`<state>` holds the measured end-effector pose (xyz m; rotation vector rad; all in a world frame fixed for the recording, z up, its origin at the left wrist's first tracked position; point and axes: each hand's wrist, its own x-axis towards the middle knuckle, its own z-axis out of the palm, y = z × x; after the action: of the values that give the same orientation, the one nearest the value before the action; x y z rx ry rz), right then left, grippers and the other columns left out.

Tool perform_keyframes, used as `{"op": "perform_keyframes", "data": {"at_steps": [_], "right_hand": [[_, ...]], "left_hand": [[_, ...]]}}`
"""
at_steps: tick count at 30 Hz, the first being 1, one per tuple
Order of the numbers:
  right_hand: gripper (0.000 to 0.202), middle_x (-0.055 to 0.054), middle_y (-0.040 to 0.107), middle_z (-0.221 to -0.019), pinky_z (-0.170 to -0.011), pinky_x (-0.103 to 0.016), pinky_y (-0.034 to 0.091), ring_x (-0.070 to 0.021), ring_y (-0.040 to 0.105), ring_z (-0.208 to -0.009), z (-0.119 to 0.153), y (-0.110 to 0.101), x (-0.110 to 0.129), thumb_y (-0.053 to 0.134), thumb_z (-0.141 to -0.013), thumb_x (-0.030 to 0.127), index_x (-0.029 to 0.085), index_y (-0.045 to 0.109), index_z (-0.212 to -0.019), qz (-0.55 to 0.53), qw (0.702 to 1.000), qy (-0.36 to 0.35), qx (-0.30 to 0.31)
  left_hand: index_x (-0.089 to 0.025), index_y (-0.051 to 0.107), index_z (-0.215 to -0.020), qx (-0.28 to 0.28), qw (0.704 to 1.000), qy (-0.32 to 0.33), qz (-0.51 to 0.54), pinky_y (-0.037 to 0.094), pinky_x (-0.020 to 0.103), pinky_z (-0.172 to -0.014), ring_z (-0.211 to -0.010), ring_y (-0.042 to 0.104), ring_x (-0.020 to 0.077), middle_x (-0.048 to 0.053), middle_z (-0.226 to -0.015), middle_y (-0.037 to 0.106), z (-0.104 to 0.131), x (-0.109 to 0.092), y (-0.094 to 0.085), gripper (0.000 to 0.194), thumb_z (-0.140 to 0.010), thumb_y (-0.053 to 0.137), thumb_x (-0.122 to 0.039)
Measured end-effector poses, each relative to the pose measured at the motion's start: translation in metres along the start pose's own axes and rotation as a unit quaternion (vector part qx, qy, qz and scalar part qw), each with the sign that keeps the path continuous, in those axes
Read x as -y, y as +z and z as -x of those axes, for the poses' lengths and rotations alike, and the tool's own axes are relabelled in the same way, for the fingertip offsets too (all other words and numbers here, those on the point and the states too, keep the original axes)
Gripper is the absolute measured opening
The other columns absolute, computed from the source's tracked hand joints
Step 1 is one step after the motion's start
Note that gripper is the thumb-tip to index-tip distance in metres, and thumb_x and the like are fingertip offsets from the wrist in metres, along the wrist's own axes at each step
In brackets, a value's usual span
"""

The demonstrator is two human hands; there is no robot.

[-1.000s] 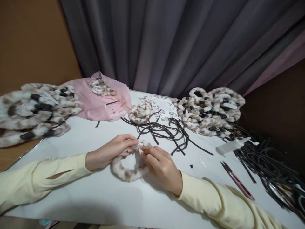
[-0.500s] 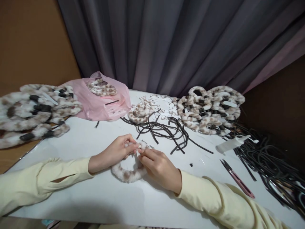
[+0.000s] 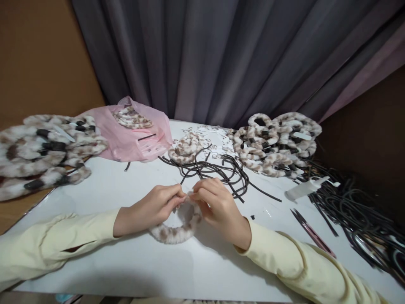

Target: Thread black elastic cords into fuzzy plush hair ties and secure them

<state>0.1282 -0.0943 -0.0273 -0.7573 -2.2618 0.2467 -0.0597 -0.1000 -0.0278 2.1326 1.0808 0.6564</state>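
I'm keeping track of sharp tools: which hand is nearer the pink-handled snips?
Right: the right hand is to the left of the pink-handled snips, apart from them; the left hand is farther left.

Furry white ring (image 3: pixel 175 234), brown blotches, far side pinched

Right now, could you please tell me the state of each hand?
Left hand: closed, pinching the brown-spotted white furry ring.
Right hand: closed, pinching the same ring.

Fuzzy ring (image 3: pixel 175 235) partly behind hands (image 3: pixel 151 208).
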Motion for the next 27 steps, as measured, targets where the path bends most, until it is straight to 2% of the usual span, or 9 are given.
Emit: {"op": "perform_keyframes", "data": {"at_steps": [2, 6, 9, 14, 19, 24, 27], "right_hand": [[0.021, -0.005, 0.060, -0.076, -0.068, -0.029, 0.039, -0.0172, 0.054, -0.077, -0.001, 0.000, -0.002, 0.041, -0.076, -0.001, 0.017, 0.052, -0.072, -0.018, 1.000, 0.005, 0.006], [0.022, -0.002, 0.057, -0.073, -0.058, -0.023, 0.039, -0.0126, 0.052, -0.066, -0.003, -0.001, -0.005, 0.041, -0.074, -0.002, 0.018, 0.047, -0.070, -0.106, 0.992, 0.062, 0.030], [0.022, -0.001, 0.055, -0.072, -0.057, -0.022, 0.037, -0.0118, 0.050, -0.064, -0.006, -0.002, -0.007, 0.043, -0.071, -0.004, 0.018, 0.044, -0.068, -0.123, 0.987, 0.091, 0.043], [0.019, -0.005, 0.056, -0.085, -0.061, -0.023, 0.040, -0.0125, 0.054, -0.071, -0.009, -0.001, -0.012, 0.052, -0.075, 0.004, 0.018, 0.043, -0.065, -0.157, 0.976, 0.141, 0.058], [0.022, -0.004, 0.061, -0.085, -0.064, -0.025, 0.042, -0.0132, 0.056, -0.074, -0.010, 0.004, -0.013, 0.053, -0.075, 0.005, 0.018, 0.041, -0.062, -0.200, 0.961, 0.166, 0.091], [0.024, -0.003, 0.062, -0.075, -0.060, -0.022, 0.042, -0.0127, 0.057, -0.068, -0.009, 0.009, -0.012, 0.055, -0.076, 0.010, 0.018, 0.040, -0.060, -0.258, 0.929, 0.225, 0.138], [0.020, -0.002, 0.062, -0.072, -0.060, -0.022, 0.042, -0.0131, 0.057, -0.067, -0.007, 0.009, -0.011, 0.054, -0.078, 0.012, 0.018, 0.042, -0.063, -0.257, 0.931, 0.226, 0.128]], "left_hand": [[-0.016, 0.049, -0.075, 0.012, 0.999, 0.019, -0.023, 0.035, 0.020, -0.058, -0.059, 0.048, 0.0094, -0.002, -0.068, 0.053, 0.001, 0.000, 0.000, 0.020, -0.089, 0.035, -0.021], [-0.017, 0.049, -0.081, 0.035, 0.998, 0.043, -0.034, 0.037, 0.021, -0.061, -0.064, 0.051, 0.0106, -0.001, -0.074, 0.055, 0.001, 0.002, 0.000, 0.018, -0.090, 0.034, -0.020], [-0.018, 0.049, -0.085, 0.045, 0.998, 0.033, -0.021, 0.037, 0.021, -0.060, -0.064, 0.052, 0.0111, -0.001, -0.074, 0.056, 0.000, 0.003, -0.001, 0.016, -0.090, 0.034, -0.022], [-0.018, 0.047, -0.088, 0.056, 0.998, 0.015, 0.001, 0.037, 0.021, -0.059, -0.063, 0.052, 0.0114, 0.000, -0.077, 0.057, 0.000, 0.002, -0.003, 0.012, -0.089, 0.034, -0.019], [-0.019, 0.044, -0.080, 0.080, 0.996, 0.046, -0.018, 0.035, 0.021, -0.057, -0.061, 0.050, 0.0119, 0.000, -0.073, 0.053, 0.002, 0.004, -0.001, 0.013, -0.087, 0.034, -0.015], [-0.020, 0.041, -0.074, 0.096, 0.992, 0.081, -0.029, 0.032, 0.021, -0.055, -0.058, 0.045, 0.0115, 0.000, -0.068, 0.051, 0.004, 0.004, -0.002, 0.013, -0.082, 0.036, -0.010], [-0.019, 0.041, -0.076, 0.096, 0.993, 0.069, -0.015, 0.032, 0.021, -0.054, -0.058, 0.046, 0.0109, -0.001, -0.069, 0.052, 0.003, 0.003, -0.004, 0.012, -0.083, 0.036, -0.012]]}}
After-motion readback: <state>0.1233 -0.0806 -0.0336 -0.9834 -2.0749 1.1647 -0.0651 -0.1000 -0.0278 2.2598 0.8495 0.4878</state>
